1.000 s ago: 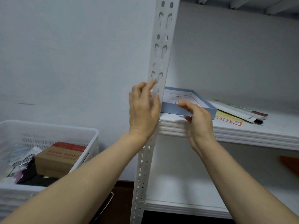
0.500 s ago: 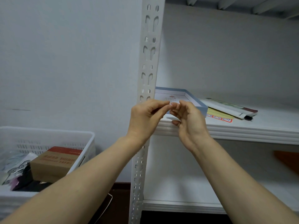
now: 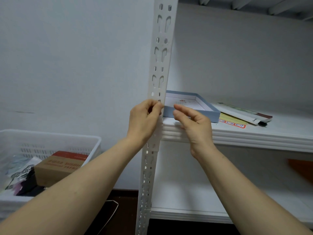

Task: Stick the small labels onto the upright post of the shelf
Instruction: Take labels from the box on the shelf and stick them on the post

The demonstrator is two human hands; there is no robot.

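1. Up at the shelf's front corner, the left hand (image 3: 145, 117) is on the upright post (image 3: 160, 65). Its fingers are curled, thumb and forefinger nipped together at the post's edge, just above the shelf board (image 3: 245, 138).
2. I judge it pinches a small label. The label itself is too small to make out, so its exact spot is a guess: at those fingertips, against the post.
3. The right hand (image 3: 193, 122) hangs just beside the post, not touching it. Its fingers are loosely curled, thumb and forefinger apart, and it holds nothing I can see.
4. Handling: a label like this should be feather-light, thin and floppy, and tacky on the back. Best held by one bare corner, then smoothed flat.
5. By contrast the post looks stiff and is full of slots, so the solid strips are where a label will stick.
6. Count:
   - one post, two hands
   - two shelf boards, the lower shelf board (image 3: 186, 215) below
   - one blue box tray (image 3: 210, 112)
   - one yellow label sheet (image 3: 232, 122), its red-edged labels too blurred to count
   - one white packet (image 3: 243, 114)
   - one white basket (image 3: 50, 141) holding one cardboard box (image 3: 59, 167)
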